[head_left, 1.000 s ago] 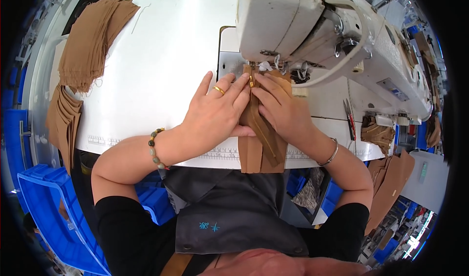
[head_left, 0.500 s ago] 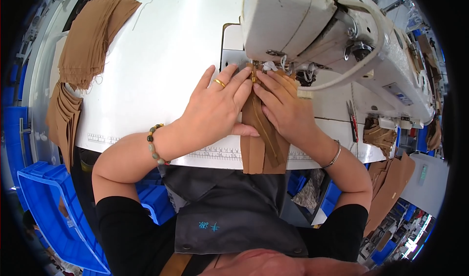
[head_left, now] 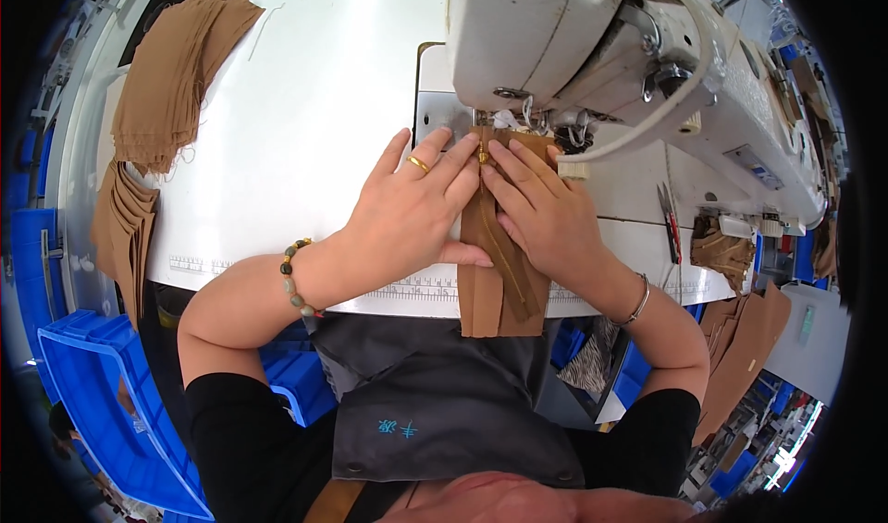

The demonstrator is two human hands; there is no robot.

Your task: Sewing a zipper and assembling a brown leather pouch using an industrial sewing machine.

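My left hand (head_left: 416, 209) lies palm down with fingers spread on the left side of a brown fabric panel (head_left: 484, 310) and the plate beside it, its thumb near the panel's middle. On the panel runs a darker brown zipper strip (head_left: 501, 246) with a gold slider (head_left: 483, 153) at the top, between my fingertips. My right hand (head_left: 548, 213) rests on the panel's right part, fingers stretched toward the presser foot. The white sewing machine head (head_left: 518, 37) stands over the panel's far end, hiding part of it; the steel needle plate (head_left: 435, 116) shows at its left.
Two brown fabric stacks (head_left: 171, 70) lie at the left of the white table (head_left: 305, 107). Red-handled scissors (head_left: 668, 222) and a fabric bundle (head_left: 723, 250) are at the right. Blue bins (head_left: 106, 393) are below at left; brown pieces (head_left: 740, 356) hang at lower right.
The panel and both hands have shifted slightly toward me and right compared with a second earlier; the panel's near end reaches a little farther past the table edge. The hands keep a similar flat pose.
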